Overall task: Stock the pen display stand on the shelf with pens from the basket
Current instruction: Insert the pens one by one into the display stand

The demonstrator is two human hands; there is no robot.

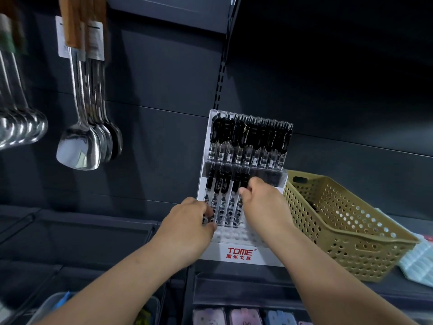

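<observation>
A white tiered pen display stand (239,253) marked TOME stands on the dark shelf. Its back row (248,137) is full of black-capped clear pens. The middle row holds several pens (222,191) on its left side. My right hand (260,198) pinches a black-capped pen (242,184) at the middle row. My left hand (189,221) rests against the stand's left side, its fingertips on the pens' lower ends. The tan perforated basket (346,238) sits to the right of the stand, with something dark inside it, mostly hidden.
Steel ladles (21,127) and spatulas (82,146) with wooden handles hang at the left. A pale blue packet (417,261) lies right of the basket. Bins of small colourful items (243,316) sit on the lower shelf. The stand's front holes (236,235) are bare.
</observation>
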